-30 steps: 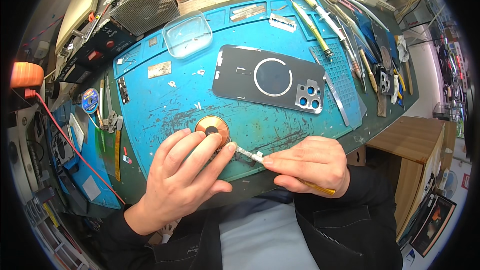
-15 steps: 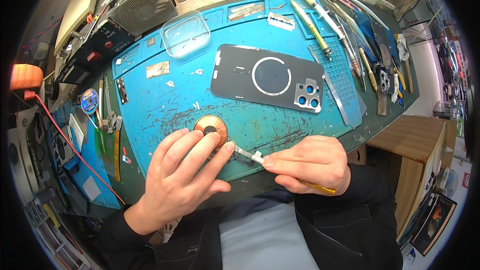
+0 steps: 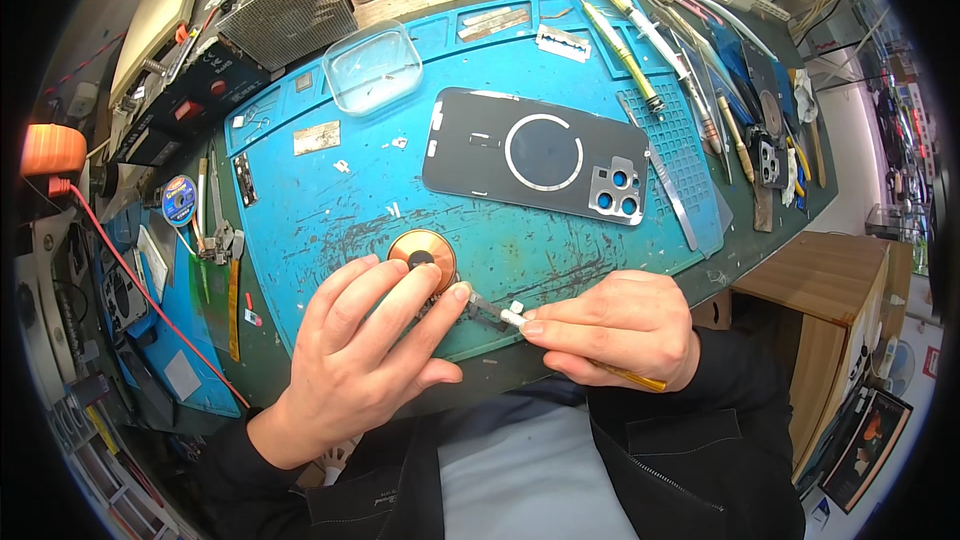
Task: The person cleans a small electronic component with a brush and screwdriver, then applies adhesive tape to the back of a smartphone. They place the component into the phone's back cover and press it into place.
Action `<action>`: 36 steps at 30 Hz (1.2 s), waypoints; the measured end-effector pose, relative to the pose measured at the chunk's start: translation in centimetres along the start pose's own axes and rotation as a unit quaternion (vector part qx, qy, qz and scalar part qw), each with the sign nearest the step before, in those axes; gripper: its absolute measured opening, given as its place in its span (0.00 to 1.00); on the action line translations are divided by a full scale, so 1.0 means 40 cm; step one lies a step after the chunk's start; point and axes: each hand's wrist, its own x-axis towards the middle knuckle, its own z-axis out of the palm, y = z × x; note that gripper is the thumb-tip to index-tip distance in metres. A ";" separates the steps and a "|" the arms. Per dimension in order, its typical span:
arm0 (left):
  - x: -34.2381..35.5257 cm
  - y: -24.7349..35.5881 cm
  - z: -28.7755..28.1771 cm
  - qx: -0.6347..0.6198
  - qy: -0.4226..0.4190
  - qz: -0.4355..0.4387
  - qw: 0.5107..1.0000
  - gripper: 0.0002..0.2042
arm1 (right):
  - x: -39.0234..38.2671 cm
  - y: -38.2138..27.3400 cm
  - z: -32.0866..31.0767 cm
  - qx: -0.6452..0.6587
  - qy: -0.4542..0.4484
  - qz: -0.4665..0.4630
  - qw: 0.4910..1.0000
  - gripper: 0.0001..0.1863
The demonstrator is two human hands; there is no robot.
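Note:
Near the front of the blue mat, a round copper-coloured holder point(image 3: 432, 244) with a dark centre stands partly hidden under my left hand point(image 3: 365, 345). The fingers of that hand curl over and grip it, while the thumb sticks out toward me. My right hand point(image 3: 625, 330) pinches a slim scraper with a golden handle point(image 3: 640, 380). Its thin metal blade point(image 3: 487, 306) reaches left to the fingertips of my left hand. A small white bit point(image 3: 516, 308) clings near the base of the blade. What lies beneath the left fingertips is hidden.
Beyond my hands a dark phone back panel point(image 3: 535, 152) lies on the blue mat point(image 3: 330, 210). A clear plastic box point(image 3: 372, 68) and a razor blade point(image 3: 563, 42) sit behind it. Tweezers point(image 3: 672, 198) and several tools flank the right side; a solder spool point(image 3: 180, 202) is at left.
My right hand has shifted very slightly left, and the scraper's blade has tilted a little and looks darker. My left hand stays in place on the copper-coloured holder.

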 end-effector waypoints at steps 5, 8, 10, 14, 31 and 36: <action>-0.001 0.000 0.001 -0.001 0.002 0.001 1.000 0.29 | -0.007 -0.002 0.005 0.001 -0.002 0.009 1.000 0.14; 0.000 -0.001 0.000 0.000 -0.001 0.002 1.000 0.29 | -0.008 -0.006 0.005 -0.002 0.000 0.020 1.000 0.15; 0.002 0.001 -0.003 -0.001 0.000 -0.002 1.000 0.27 | -0.007 -0.007 0.002 0.005 -0.004 0.024 1.000 0.15; 0.001 0.002 -0.002 -0.005 0.002 -0.006 1.000 0.26 | -0.007 0.002 0.001 0.026 0.020 0.026 0.999 0.18; 0.002 -0.006 0.005 -0.033 0.034 -0.015 0.999 0.26 | -0.010 0.004 0.006 0.014 0.025 0.011 1.000 0.15; 0.004 -0.001 0.001 -0.031 0.040 -0.015 0.999 0.26 | -0.011 0.002 0.006 0.021 0.033 0.013 0.999 0.15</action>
